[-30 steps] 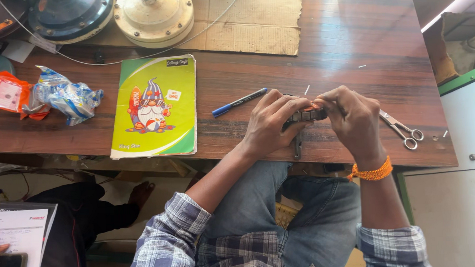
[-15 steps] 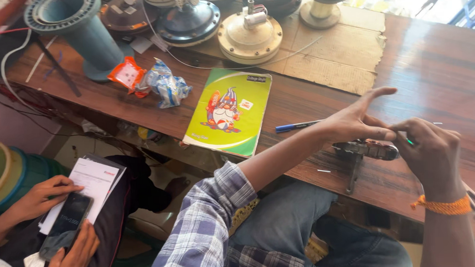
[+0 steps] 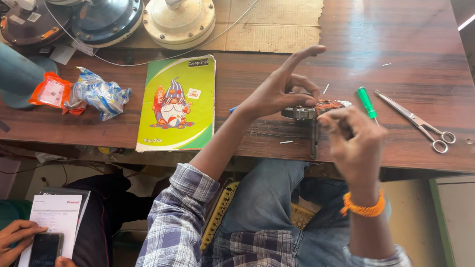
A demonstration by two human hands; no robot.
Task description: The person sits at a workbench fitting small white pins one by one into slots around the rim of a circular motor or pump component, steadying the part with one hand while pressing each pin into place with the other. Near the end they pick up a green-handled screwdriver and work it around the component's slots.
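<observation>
A small metal part with copper-coloured winding [image 3: 321, 108] sits near the front edge of the wooden table [image 3: 403, 43], with a thin metal bar [image 3: 314, 138] hanging down from it. My left hand [image 3: 278, 95] pinches the part from the left, index finger stretched up and away. My right hand [image 3: 353, 137] is curled just right of and below the part. A green-handled screwdriver [image 3: 366, 101] sticks out past its fingers, and the hand seems to grip the shaft. Both hands partly hide the part.
Scissors [image 3: 418, 123] lie right of my right hand. A green and yellow notebook [image 3: 176, 104] lies to the left, with crumpled wrappers [image 3: 96, 93] beyond it. Round fan motors [image 3: 178, 17] and cardboard [image 3: 275, 16] are at the back. Another person's hands [image 3: 12, 244] hold a phone and paper at lower left.
The view swung back to look straight down. My left index finger now points up, and my right hand has dropped below the part, with the green screwdriver handle in full view.
</observation>
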